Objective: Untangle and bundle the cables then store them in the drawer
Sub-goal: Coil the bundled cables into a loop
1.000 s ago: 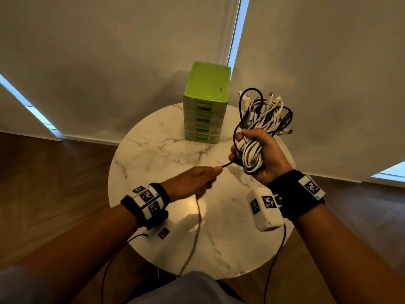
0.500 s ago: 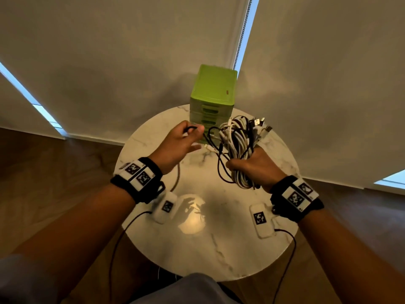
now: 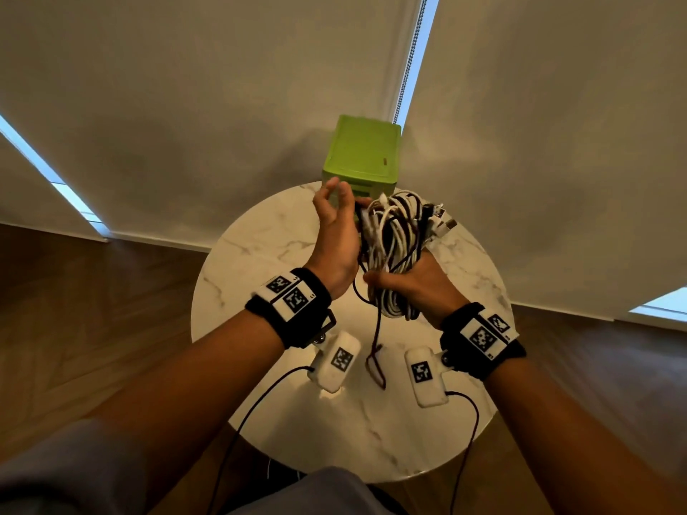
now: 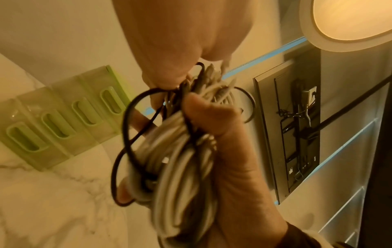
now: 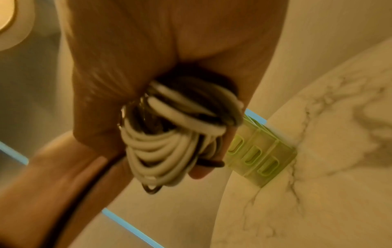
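Note:
A bundle of coiled white and black cables (image 3: 390, 247) is held above the round marble table (image 3: 260, 247). My right hand (image 3: 414, 284) grips the bundle's lower part, fingers wrapped round it (image 5: 169, 137). My left hand (image 3: 336, 221) is raised against the bundle's left side. In the left wrist view its fingertips (image 4: 167, 80) pinch a black cable (image 4: 131, 117) that loops beside the coils. A loose dark cable end (image 3: 375, 358) hangs below the bundle. The green drawer unit (image 3: 366, 154) stands at the table's far edge with its drawers closed (image 4: 63, 122).
Both wrists carry black bands with white camera boxes (image 3: 336, 360), and thin wires (image 3: 252, 403) trail from them over the table's near edge. Pale blinds (image 3: 186, 105) hang close behind the table. Wooden floor (image 3: 93, 310) surrounds it.
My left hand has risen from low over the table and moved right up to the bundle, bringing the black cable with it. My right hand has lowered the bundle.

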